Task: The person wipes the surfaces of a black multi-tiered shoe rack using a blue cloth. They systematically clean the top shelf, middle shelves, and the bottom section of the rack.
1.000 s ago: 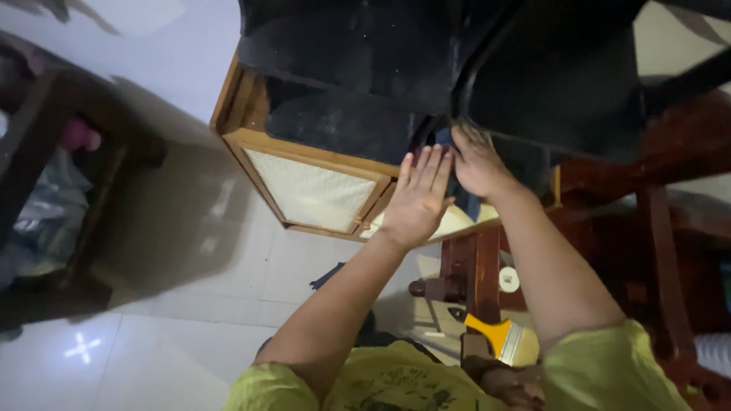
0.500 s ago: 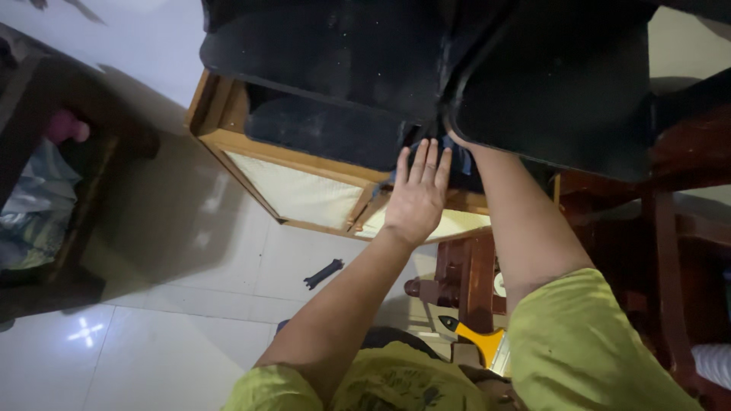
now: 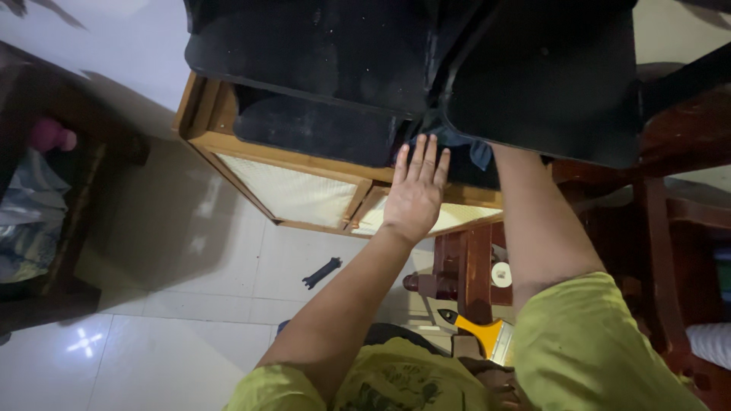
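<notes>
Left hand [image 3: 415, 194] is laid flat with the fingers spread a little, palm down on the top rail of a wooden frame [image 3: 297, 161], right where the dark fabric [image 3: 320, 129] stuffed inside the frame meets the edge. Looks to me like a bracing press, holding frame and cloth down rather than gripping anything. The fingers point away from the body, up toward the black cushion [image 3: 320, 53] that hangs over the frame.

The right hand is out of sight. The forearm [image 3: 533, 221] runs up and disappears under a second black cushion [image 3: 544, 76], so I can't tell if it's spread or pinching something. My guess is it's reaching into the gap between the two cushions, but that part is hidden.

The frame sits just ahead of the left hand, tipped so its pale woven cane panels [image 3: 293, 194] face the camera. Its long axis runs from left of the left hand across to the right forearm, slanting down a bit toward the right. The cushions lie the same way, side by side on top.

Nearer the body than the hands: a yellow-handled paintbrush [image 3: 480, 331] close to the right elbow, a small white tape roll [image 3: 500, 275] on dark red wooden furniture [image 3: 464, 266], and a small black wrench-like tool [image 3: 322, 272] on the white tile floor [image 3: 175, 327] below the left forearm.
</notes>
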